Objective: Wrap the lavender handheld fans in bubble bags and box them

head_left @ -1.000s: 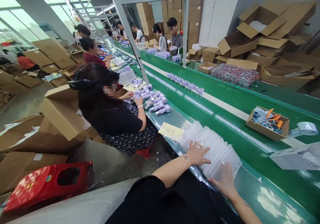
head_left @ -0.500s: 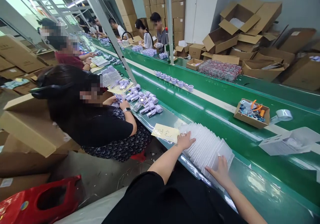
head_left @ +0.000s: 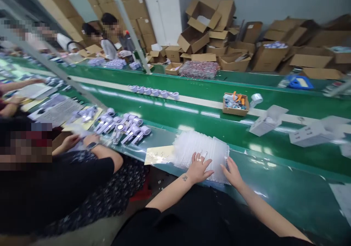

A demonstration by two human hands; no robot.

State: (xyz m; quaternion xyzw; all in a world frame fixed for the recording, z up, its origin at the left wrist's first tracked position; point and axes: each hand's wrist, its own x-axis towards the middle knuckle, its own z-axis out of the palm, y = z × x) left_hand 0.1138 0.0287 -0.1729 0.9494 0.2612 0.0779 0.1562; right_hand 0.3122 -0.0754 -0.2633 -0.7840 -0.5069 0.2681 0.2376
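Note:
A fanned-out row of frosted, translucent plastic bags [head_left: 189, 147] lies on the bench in front of me. My left hand [head_left: 197, 169] rests on its near side with fingers spread. At the right end, my right hand [head_left: 232, 172] touches the edge of the last bag, its thumb and fingers apart. A yellow paper [head_left: 158, 155] with handwriting lies just left of the bags, its right end against them.
Left of me a co-worker [head_left: 90, 169] sits by a pile of lilac handheld devices [head_left: 128, 127]. On the green conveyor [head_left: 192, 114] stand a carton of small parts [head_left: 235, 108], a tape roll [head_left: 256, 99] and white boxes [head_left: 267, 121]. Open cartons [head_left: 203, 19] pile up behind.
My view has swung to the right. My left hand has moved along the bags from their left end toward my right hand. White boxes on the conveyor now show farther left.

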